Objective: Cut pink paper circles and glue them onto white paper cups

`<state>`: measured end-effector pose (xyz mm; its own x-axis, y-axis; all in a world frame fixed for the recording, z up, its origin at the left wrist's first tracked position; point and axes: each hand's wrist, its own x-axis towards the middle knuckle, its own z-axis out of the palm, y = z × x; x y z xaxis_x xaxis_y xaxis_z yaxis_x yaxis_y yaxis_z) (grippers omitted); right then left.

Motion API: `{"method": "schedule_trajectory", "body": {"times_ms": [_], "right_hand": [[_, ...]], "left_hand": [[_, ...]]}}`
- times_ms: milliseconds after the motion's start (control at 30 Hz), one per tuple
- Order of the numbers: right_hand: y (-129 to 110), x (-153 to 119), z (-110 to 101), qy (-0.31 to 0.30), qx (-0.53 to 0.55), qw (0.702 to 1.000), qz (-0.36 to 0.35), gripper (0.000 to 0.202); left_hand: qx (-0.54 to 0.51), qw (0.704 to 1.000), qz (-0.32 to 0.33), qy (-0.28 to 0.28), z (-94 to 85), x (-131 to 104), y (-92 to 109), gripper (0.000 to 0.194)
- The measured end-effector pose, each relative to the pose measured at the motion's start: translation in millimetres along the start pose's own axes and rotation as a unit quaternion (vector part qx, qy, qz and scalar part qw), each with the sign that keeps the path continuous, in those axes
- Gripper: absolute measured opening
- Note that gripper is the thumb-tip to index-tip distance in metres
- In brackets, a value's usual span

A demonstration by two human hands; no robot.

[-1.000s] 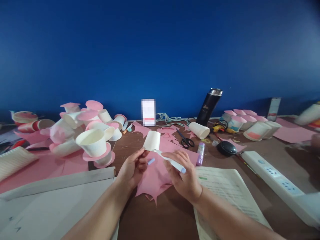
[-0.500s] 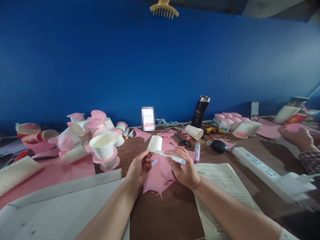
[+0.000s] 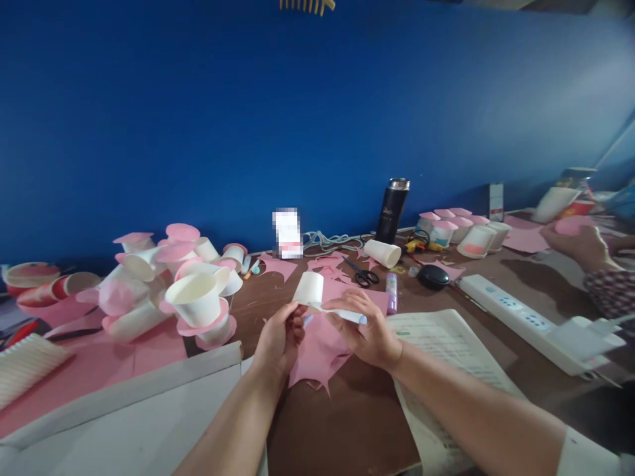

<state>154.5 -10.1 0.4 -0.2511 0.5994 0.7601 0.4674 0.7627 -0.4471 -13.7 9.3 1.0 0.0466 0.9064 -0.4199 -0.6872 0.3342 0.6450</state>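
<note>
My left hand [image 3: 282, 336] pinches the rim of a small white paper cup [image 3: 309, 289], which is tilted with its base up. In my right hand [image 3: 368, 325] is a white pen-like tool [image 3: 346, 315] with a pale blue end, its tip at the cup's rim. Below both hands lies a cut pink paper sheet [image 3: 322, 354] with jagged edges. Black scissors [image 3: 366, 277] and a purple glue stick [image 3: 391, 293] lie just beyond my right hand. Another white cup [image 3: 383, 252] rests on its side behind them.
Pink-trimmed cups [image 3: 194, 297] are piled at left. A black bottle [image 3: 393, 210] and a lit phone [image 3: 288, 233] stand by the blue wall. A power strip [image 3: 520, 320] and printed paper [image 3: 446, 370] are at right, where another person's hand [image 3: 578, 246] holds pink paper.
The view has shifted slightly, so the wall clip sits higher. Both hands keep their hold on cup and tool, and the cup has barely moved.
</note>
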Motion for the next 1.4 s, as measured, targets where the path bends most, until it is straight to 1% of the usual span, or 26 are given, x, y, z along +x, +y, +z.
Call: {"method": "schedule_trajectory", "body": {"times_ms": [33, 67, 133, 167, 233, 300, 333, 367, 400, 500, 533, 600, 633, 667, 733, 767, 833, 900, 967, 1000, 1033, 1100, 1167, 1200, 1300, 1400], "right_hand": [[-0.3, -0.5, 0.4, 0.003, 0.015, 1.0, 0.011, 0.018], [-0.1, -0.8, 0.8, 0.014, 0.034, 0.999, 0.037, 0.018], [2.5, -0.2, 1.6, 0.053, 0.086, 0.987, 0.124, 0.019], [4.7, 0.8, 2.1, 0.075, 0.121, 0.974, 0.175, 0.019], [10.0, 4.1, 3.6, 0.102, 0.196, 0.935, 0.277, 0.023], [14.6, 7.1, 5.8, 0.094, 0.264, 0.888, 0.365, 0.031], [16.2, 8.0, 7.2, 0.081, 0.291, 0.867, 0.396, 0.035], [17.2, 8.4, 8.8, 0.067, 0.316, 0.851, 0.415, 0.038], [17.7, 8.2, 10.4, 0.055, 0.338, 0.841, 0.42, 0.04], [18.1, 5.7, 15.0, 0.036, 0.401, 0.821, 0.404, 0.041], [18.3, 4.7, 16.3, 0.036, 0.414, 0.816, 0.401, 0.041], [19.1, 3.3, 18.9, 0.048, 0.418, 0.813, 0.402, 0.041], [19.7, 2.9, 20.2, 0.053, 0.41, 0.816, 0.404, 0.041], [20.5, 2.8, 21.5, 0.055, 0.4, 0.82, 0.406, 0.042], [22.7, 2.9, 24.1, 0.049, 0.379, 0.83, 0.406, 0.043], [24.3, 3.0, 25.2, 0.044, 0.368, 0.836, 0.405, 0.044], [28.2, 2.9, 26.0, 0.054, 0.338, 0.85, 0.402, 0.043], [31.9, 2.6, 23.7, 0.088, 0.29, 0.872, 0.384, 0.04], [33.0, 2.1, 17.9, 0.115, 0.234, 0.906, 0.332, 0.034], [31.9, 1.9, 14.0, 0.117, 0.209, 0.927, 0.289, 0.032], [29.7, 1.7, 10.0, 0.106, 0.187, 0.944, 0.249, 0.031], [22.3, 1.3, 2.7, 0.079, 0.134, 0.974, 0.165, 0.027], [13.6, 1.2, -1.7, 0.038, 0.099, 0.991, 0.085, 0.027], [9.7, 1.2, -2.6, 0.021, 0.091, 0.994, 0.061, 0.028], [3.5, 2.2, -2.2, 0.001, 0.061, 0.997, 0.038, 0.031], [4.8, 3.7, -1.3, -0.005, 0.022, 0.999, 0.032, 0.03]], "left_hand": [[-0.009, 1.0, 0.007, 0.005, -0.3, 0.0, 0.5, 0.009], [-0.022, 1.0, 0.014, 0.008, -0.7, 0.0, 1.4, 0.008], [-0.055, 0.998, 0.015, 0.007, -1.9, 0.0, 4.3, 0.005], [-0.073, 0.997, 0.006, 0.002, -2.5, -0.3, 6.1, 0.005], [-0.108, 0.994, -0.025, -0.02, -3.1, -1.6, 9.5, 0.005], [-0.13, 0.988, -0.064, -0.052, -2.8, -4.0, 11.2, 0.008], [-0.133, 0.985, -0.083, -0.068, -2.3, -5.4, 11.3, 0.01], [-0.133, 0.983, -0.099, -0.082, -1.8, -6.7, 10.8, 0.013], [-0.13, 0.981, -0.113, -0.095, -1.2, -8.0, 9.9, 0.015], [-0.111, 0.98, -0.129, -0.106, 0.8, -11.1, 4.7, 0.019], [-0.101, 0.982, -0.119, -0.107, 1.5, -12.0, 2.0, 0.017], [-0.067, 0.989, -0.071, -0.113, 2.7, -13.6, -4.8, 0.01], [-0.041, 0.991, -0.039, -0.121, 3.1, -14.3, -8.7, 0.007], [-0.01, 0.992, -0.01, -0.128, 3.5, -14.9, -12.8, 0.012], [0.052, 0.988, 0.013, -0.142, 4.0, -14.8, -19.7, 0.019], [0.071, 0.988, 0.02, -0.135, 4.1, -13.9, -21.7, 0.019], [0.072, 0.992, 0.035, -0.095, 4.1, -10.6, -22.1, 0.016], [0.044, 0.997, 0.055, -0.034, 3.2, -5.5, -18.2, 0.01], [0.016, 0.997, 0.07, 0.015, 1.3, 0.3, -13.4, 0.006], [0.008, 0.997, 0.075, 0.027, 0.0, 3.1, -11.7, 0.006], [0.004, 0.997, 0.078, 0.027, -1.4, 5.7, -10.8, 0.007], [0.003, 0.996, 0.09, 0.004, -4.0, 9.5, -11.5, 0.008], [0.005, 0.994, 0.108, -0.03, -5.9, 11.5, -14.1, 0.006], [0.006, 0.992, 0.115, -0.043, -6.3, 11.8, -15.2, 0.005], [0.011, 0.992, 0.118, -0.054, -6.0, 11.1, -16.2, 0.002], [0.013, 0.994, 0.108, -0.034, -4.2, 9.5, -14.6, 0.004]]}}
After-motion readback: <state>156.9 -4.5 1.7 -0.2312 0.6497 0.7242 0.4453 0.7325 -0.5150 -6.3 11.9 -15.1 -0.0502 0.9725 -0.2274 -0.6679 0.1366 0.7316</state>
